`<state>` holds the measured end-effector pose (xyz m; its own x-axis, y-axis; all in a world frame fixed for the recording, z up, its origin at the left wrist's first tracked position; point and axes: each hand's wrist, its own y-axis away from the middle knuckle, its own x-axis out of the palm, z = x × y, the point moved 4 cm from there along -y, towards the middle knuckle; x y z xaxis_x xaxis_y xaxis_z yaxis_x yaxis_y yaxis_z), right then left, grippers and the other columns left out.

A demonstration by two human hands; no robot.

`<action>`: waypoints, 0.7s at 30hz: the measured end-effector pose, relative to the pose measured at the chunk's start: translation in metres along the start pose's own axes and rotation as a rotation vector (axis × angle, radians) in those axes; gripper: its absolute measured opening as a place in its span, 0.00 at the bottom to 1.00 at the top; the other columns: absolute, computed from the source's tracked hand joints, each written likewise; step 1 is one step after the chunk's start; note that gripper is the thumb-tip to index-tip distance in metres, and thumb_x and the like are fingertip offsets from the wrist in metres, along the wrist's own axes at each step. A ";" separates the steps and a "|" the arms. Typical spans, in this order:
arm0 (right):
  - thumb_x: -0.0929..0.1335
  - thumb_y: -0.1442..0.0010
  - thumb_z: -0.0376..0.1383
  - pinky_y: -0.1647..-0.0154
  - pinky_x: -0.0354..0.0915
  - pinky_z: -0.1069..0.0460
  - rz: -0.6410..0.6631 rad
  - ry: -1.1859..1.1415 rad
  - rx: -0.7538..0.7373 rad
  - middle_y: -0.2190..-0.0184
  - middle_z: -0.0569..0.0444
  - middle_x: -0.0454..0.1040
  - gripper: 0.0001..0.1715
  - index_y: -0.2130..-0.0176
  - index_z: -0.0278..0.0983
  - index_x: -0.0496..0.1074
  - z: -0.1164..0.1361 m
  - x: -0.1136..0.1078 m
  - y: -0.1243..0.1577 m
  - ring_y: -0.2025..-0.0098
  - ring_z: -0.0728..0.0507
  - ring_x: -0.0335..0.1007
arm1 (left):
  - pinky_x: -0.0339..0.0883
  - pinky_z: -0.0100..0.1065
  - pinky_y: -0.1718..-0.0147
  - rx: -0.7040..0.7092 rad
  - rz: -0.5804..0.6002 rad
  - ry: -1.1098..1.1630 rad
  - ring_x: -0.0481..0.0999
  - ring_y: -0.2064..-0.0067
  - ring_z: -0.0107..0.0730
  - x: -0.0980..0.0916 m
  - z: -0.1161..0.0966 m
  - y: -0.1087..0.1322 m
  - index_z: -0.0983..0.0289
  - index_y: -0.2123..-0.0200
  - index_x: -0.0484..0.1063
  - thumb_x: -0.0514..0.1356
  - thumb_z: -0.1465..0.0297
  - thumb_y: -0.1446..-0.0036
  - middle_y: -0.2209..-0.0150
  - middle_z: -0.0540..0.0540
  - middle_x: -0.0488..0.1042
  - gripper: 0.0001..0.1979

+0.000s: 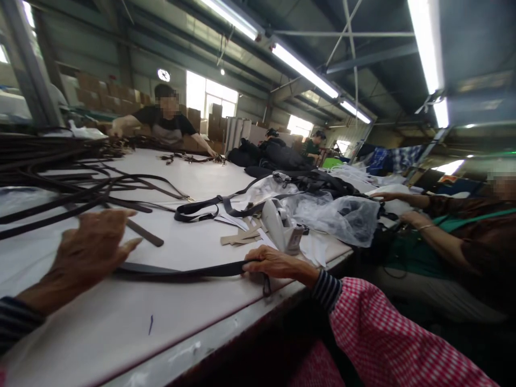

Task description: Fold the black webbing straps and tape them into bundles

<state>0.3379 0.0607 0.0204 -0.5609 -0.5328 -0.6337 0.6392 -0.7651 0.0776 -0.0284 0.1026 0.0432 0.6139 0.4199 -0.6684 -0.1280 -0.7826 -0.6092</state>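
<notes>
A long black strap (189, 270) lies across the near part of the white table. My right hand (268, 263) pinches it close to its right end, where a small dark loop hangs at the table's edge. Over the strap's other end is my left hand (91, 250), thumb apart from the fingers and nothing visibly held; whether it touches the strap cannot be made out. Just beyond my right hand stands a white and grey handheld device (280, 223), possibly a tape dispenser, beside beige strips (242, 235). A short brown strap end (145, 234) lies right of my left hand.
Many dark straps (52, 161) are heaped at the left. Black webbing (197, 210) and clear plastic bags (334, 215) cover the table's middle right. Across the table a person (167, 118) reaches over more straps; another person's arms (427, 226) work at the right. The table edge (226, 325) runs diagonally.
</notes>
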 end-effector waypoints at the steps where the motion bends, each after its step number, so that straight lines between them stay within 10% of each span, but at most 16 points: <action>1: 0.67 0.35 0.47 0.69 0.56 0.55 0.020 -0.034 0.023 0.74 0.56 0.69 0.21 0.67 0.32 0.76 -0.002 0.000 -0.003 0.72 0.51 0.61 | 0.61 0.54 0.46 0.058 -0.001 -0.054 0.60 0.37 0.65 0.007 -0.023 0.003 0.58 0.46 0.66 0.56 0.55 0.39 0.44 0.57 0.69 0.21; 4: 0.69 0.37 0.49 0.71 0.55 0.55 0.056 -0.092 0.058 0.75 0.58 0.68 0.22 0.68 0.31 0.75 -0.004 -0.002 -0.008 0.74 0.52 0.60 | 0.62 0.52 0.45 0.409 0.272 -0.196 0.70 0.44 0.54 0.051 -0.094 0.017 0.60 0.43 0.66 0.55 0.54 0.34 0.44 0.62 0.72 0.22; 7: 0.71 0.39 0.49 0.72 0.54 0.56 0.049 -0.120 0.040 0.73 0.59 0.68 0.21 0.63 0.32 0.76 -0.001 -0.010 -0.003 0.72 0.52 0.59 | 0.67 0.44 0.53 0.429 0.515 -0.116 0.74 0.53 0.46 0.092 -0.129 0.025 0.60 0.47 0.70 0.53 0.60 0.31 0.53 0.60 0.75 0.16; 21: 0.66 0.36 0.38 0.66 0.62 0.55 -0.224 -0.040 0.061 0.64 0.53 0.76 0.16 0.52 0.34 0.78 0.000 -0.009 0.052 0.66 0.48 0.67 | 0.64 0.38 0.57 0.318 0.618 0.136 0.72 0.59 0.40 0.108 -0.124 0.024 0.60 0.58 0.73 0.50 0.64 0.31 0.61 0.55 0.74 0.12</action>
<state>0.3760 0.0259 0.0297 -0.7063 -0.3602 -0.6095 0.4640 -0.8857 -0.0142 0.1313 0.0726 0.0095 0.4446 -0.1356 -0.8854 -0.6931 -0.6782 -0.2442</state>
